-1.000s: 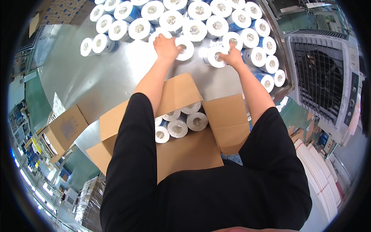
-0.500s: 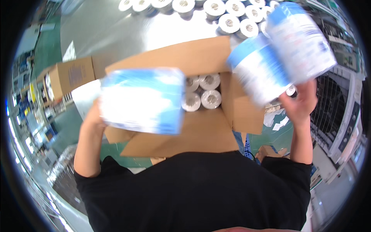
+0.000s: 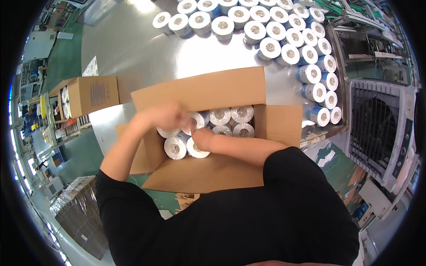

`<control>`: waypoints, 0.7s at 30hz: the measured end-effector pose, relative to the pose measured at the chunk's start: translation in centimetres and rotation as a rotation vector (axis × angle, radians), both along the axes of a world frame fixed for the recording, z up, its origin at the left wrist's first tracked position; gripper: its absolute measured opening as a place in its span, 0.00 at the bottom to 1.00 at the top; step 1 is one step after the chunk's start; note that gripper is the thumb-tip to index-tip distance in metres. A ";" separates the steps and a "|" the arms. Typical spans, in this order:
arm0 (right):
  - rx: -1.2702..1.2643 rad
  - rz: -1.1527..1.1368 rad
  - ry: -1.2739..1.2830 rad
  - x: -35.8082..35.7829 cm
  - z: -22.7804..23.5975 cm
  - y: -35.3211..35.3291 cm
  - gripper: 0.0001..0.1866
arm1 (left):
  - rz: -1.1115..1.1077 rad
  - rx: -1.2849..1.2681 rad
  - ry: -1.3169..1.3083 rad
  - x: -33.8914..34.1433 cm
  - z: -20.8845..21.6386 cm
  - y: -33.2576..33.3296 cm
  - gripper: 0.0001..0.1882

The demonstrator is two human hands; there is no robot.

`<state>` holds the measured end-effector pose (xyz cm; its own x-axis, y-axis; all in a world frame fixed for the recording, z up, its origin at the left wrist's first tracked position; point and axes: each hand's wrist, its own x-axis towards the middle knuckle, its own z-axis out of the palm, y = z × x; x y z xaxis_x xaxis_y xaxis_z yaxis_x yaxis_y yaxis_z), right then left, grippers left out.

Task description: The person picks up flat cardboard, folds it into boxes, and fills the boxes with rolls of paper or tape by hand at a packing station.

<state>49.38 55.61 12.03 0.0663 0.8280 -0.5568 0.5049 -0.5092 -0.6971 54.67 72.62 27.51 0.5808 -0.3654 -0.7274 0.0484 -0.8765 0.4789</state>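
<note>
An open cardboard carton point(image 3: 204, 91) stands in front of me with its flaps spread outward. Inside it are several plastic-wrapped white rolls point(image 3: 175, 149), their round ends and cores facing up. My left hand point(image 3: 166, 116), smeared by motion, is over the carton's left part, its fingertips by a roll near the middle. Reaching in from the right, my right hand point(image 3: 204, 139) is down among the rolls and almost meets the left. Its fingers are mostly hidden, so what it grips, if anything, does not show.
Many blue-and-white wrapped rolls point(image 3: 269, 48) stand along the back and right of the shiny metal table point(image 3: 128, 48). At the left is a smaller cardboard box point(image 3: 95, 94) with rolls in it. A large grilled machine point(image 3: 377, 119) stands beyond the table's right edge.
The wrapped rolls that my hands held up on the left and right are out of them. Both hands have moved inward to the carton, and more rolls now stand in its left part.
</note>
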 end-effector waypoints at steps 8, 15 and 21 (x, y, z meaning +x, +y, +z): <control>0.649 -0.987 0.025 14.4 9.2 -13.8 0.10 | 0.583 0.523 -0.466 21.3 -19.0 6.7 0.45; -0.141 -1.475 -0.702 17.6 1.5 -35.9 0.17 | 0.499 0.678 -0.369 29.0 -27.5 5.2 0.39; -0.739 -1.055 -0.782 23.3 -1.8 -44.5 0.40 | 0.393 0.385 -0.549 24.9 -20.8 8.1 0.30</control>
